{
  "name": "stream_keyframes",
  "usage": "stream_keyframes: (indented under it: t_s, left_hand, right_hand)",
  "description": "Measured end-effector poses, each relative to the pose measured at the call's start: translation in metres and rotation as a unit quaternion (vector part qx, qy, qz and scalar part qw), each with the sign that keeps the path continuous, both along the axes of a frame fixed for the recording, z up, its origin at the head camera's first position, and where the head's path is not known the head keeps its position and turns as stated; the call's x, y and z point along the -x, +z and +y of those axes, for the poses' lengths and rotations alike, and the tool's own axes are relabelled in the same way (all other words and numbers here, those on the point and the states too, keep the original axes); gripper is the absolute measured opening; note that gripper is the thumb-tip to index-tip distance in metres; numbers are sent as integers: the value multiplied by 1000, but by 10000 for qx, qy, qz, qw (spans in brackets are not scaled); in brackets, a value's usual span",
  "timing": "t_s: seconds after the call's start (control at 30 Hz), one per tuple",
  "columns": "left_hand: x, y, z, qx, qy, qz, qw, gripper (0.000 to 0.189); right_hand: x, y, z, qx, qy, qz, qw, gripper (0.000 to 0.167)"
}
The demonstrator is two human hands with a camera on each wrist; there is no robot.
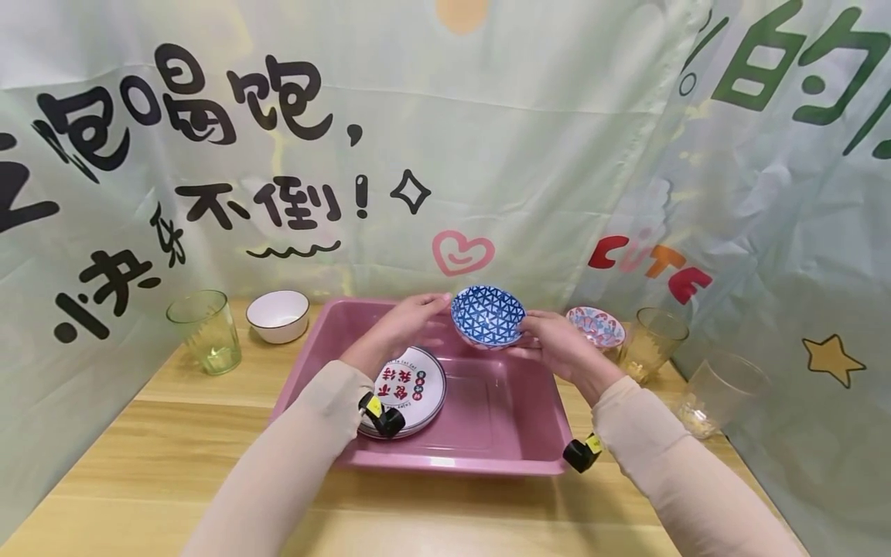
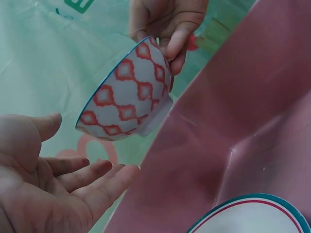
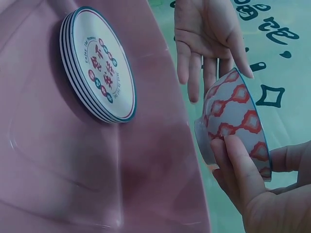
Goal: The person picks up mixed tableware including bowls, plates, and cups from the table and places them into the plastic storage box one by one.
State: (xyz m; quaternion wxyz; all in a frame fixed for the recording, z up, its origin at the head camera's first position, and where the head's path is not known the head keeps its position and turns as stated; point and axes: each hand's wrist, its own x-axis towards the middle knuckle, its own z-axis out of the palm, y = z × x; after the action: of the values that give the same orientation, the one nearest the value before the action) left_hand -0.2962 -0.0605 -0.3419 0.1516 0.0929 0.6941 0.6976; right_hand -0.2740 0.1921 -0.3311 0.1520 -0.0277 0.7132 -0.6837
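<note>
From afar I judge the blue-lined bowl (image 1: 489, 316), raised near the pink basin's (image 1: 351, 313) far edge, as light, stiff, slippery, breakable, best held by rim and foot; my right hand (image 1: 562, 344) pinches its wall, my left hand (image 1: 404, 325), fingers extended, holds nothing

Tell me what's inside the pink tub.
A stack of white plates lies in the pink tub. The top plate covers the faces of those below; whatever is under the stack can't be seen.
</note>
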Motion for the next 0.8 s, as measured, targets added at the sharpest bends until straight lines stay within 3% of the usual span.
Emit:
stream_keyframes:
  t_s: [0.53, 0.8]
  left_hand:
    - [17, -16, 15, 390, 208, -293, 9986, 43]
    - [24, -28, 16, 575, 278, -317, 9975, 39]
  right_hand:
    - [16, -20, -14, 156, -56, -235, 9996, 59]
    - [21, -26, -19, -69, -64, -290, 9995, 45]
